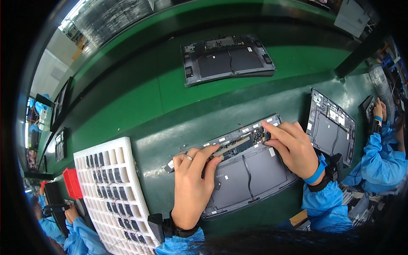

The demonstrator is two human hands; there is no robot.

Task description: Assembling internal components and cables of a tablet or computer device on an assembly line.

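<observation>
The circuit board (239, 147) lies along the far side of an opened laptop base (227, 187), stretched between the person's two hands. Fingers of the left hand (191, 182) close narrowly on its left end — forefinger over the top edge, thumb below, the tips near each other. The right hand (294, 149) takes the opposite end, forefinger at the far edge and thumb on the near one, so the board's end sits between them with a somewhat wider spread. Most of the board shows bare between the two grips. Whether it rests in the base or is held slightly above it, I cannot tell.

Nearer the person, past the thumbs, run the base's flat grey panels, crossed by a black cable (247, 177). The base sits on the dark green bench (159, 187). To its left lies a white foam tray (132, 163) partly filled with small black parts (114, 175) — thin wires trail from them. A second opened laptop (325, 129) lies just right of the right hand.
</observation>
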